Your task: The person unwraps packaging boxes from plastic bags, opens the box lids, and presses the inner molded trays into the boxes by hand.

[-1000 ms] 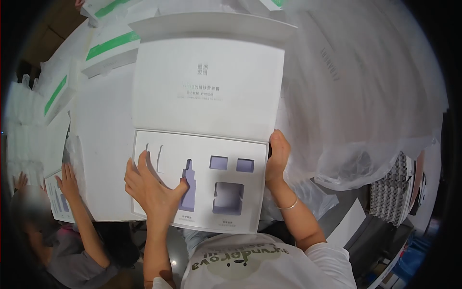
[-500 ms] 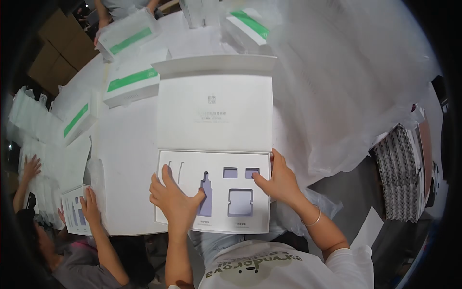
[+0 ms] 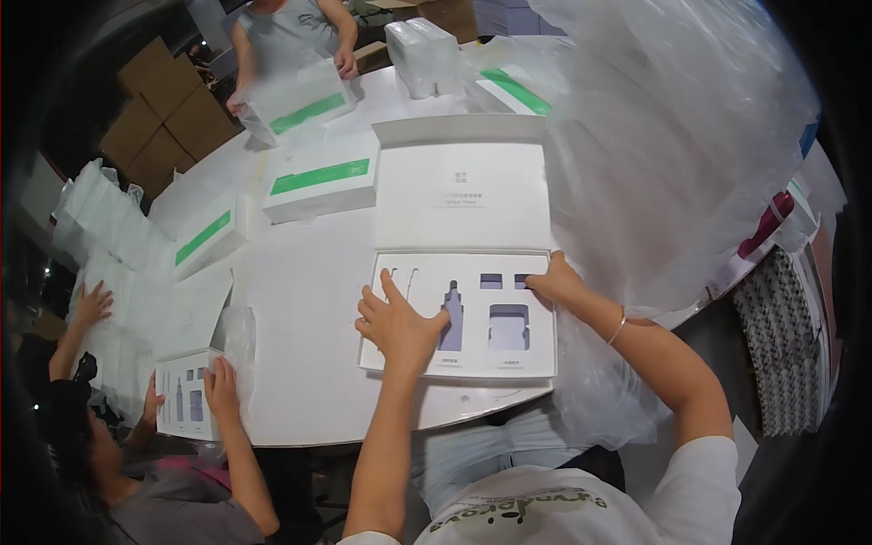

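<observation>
Open box (image 3: 472, 359) at table (image 3: 309, 363) edge, between hands; L hand (image 3: 400, 331) on insert (image 3: 474, 309), fingers spread, thumb at bottle-shaped cutout (image 3: 451, 322); R hand (image 3: 554, 277) on box's R edge, thumb by small square cutout (image 3: 524, 282) (bracelet (image 3: 619, 327) on that wrist); lid (image 3: 461, 186) raised beyond both.

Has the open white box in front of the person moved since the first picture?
Yes, away from the person. Its near side stuck out past the edge of the table; now tabletop shows between that edge and the box.
</observation>
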A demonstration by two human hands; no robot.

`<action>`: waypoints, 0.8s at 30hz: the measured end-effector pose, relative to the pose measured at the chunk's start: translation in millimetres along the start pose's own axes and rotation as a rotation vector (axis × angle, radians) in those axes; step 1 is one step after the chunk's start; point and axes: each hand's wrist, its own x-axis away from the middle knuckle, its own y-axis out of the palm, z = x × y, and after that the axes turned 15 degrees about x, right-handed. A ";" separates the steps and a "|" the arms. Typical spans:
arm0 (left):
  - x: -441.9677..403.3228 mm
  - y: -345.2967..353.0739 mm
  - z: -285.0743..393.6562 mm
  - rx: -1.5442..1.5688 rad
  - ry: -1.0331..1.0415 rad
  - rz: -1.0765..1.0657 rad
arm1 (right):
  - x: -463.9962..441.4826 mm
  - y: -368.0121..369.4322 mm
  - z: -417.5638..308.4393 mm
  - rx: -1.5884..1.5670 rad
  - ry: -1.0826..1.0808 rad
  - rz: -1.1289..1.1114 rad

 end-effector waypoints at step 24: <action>1.5 8.8 -7.4 -0.046 0.009 -0.002 | 8.3 5.5 3.0 0.051 -0.072 0.049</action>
